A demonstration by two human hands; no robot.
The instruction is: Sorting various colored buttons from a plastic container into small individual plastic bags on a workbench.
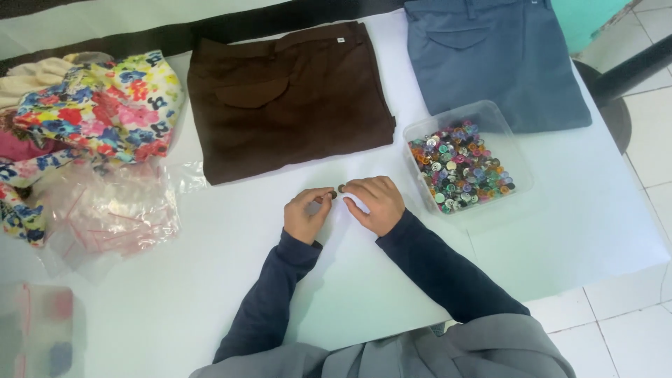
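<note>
My left hand (306,213) and my right hand (376,203) rest close together on the white table (210,294), just below the folded brown trousers (290,98). Each hand pinches a small dark button between thumb and fingertips, one button (332,195) at the left fingertips and the other button (341,188) at the right fingertips, nearly touching. Both arms wear dark blue sleeves. A clear plastic box (467,157) full of mixed coloured buttons stands just right of my right hand.
Folded blue trousers (493,59) lie at the back right. A floral cloth pile (91,112) sits at the left, with clear small plastic bags (105,213) in front of it. A blurred plastic case (35,329) is at the lower left. The table's edge runs along the right, tiled floor beyond.
</note>
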